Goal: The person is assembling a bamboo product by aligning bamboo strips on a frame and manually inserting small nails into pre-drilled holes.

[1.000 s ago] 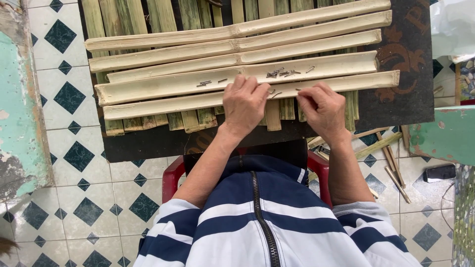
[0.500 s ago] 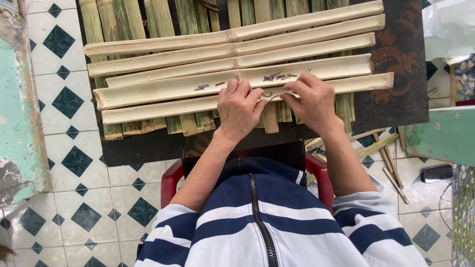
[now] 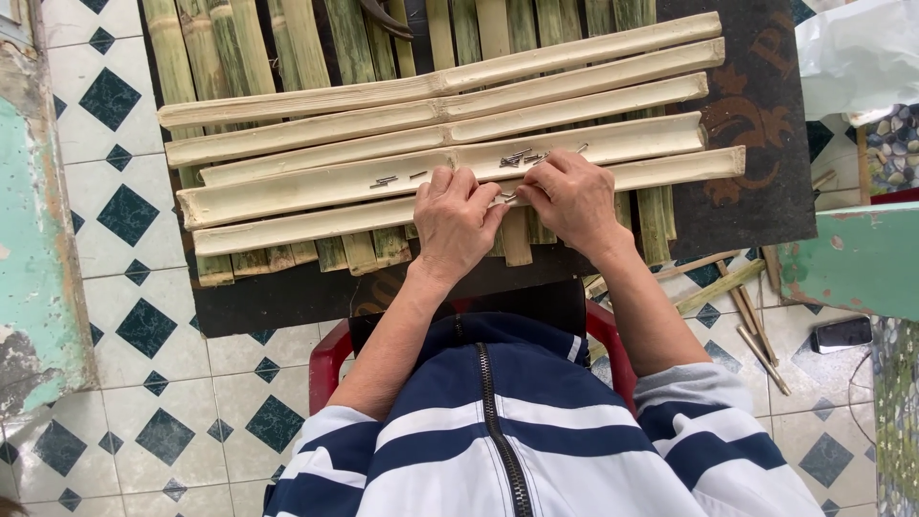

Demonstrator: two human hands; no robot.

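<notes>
Several pale split bamboo halves [image 3: 440, 129] lie side by side across a row of green bamboo strips [image 3: 287, 38] on a dark mat [image 3: 756, 105]. Small metal nails [image 3: 522, 156] rest loose in the hollow of one half. My left hand [image 3: 455, 220] and my right hand [image 3: 572, 196] sit over the two nearest halves, fingertips meeting. Between them they pinch a nail [image 3: 505, 198] against the nearest pale half [image 3: 287, 230].
I sit on a red stool [image 3: 330, 356] over a tiled floor [image 3: 105, 105]. Loose bamboo sticks [image 3: 747, 308] and a dark phone [image 3: 842, 333] lie on the floor at right. A white bag [image 3: 857, 53] sits top right, and green-painted slabs [image 3: 29, 249] flank both sides.
My hands, apart on the nearest half a second ago, have come together until their fingertips meet over a nail.
</notes>
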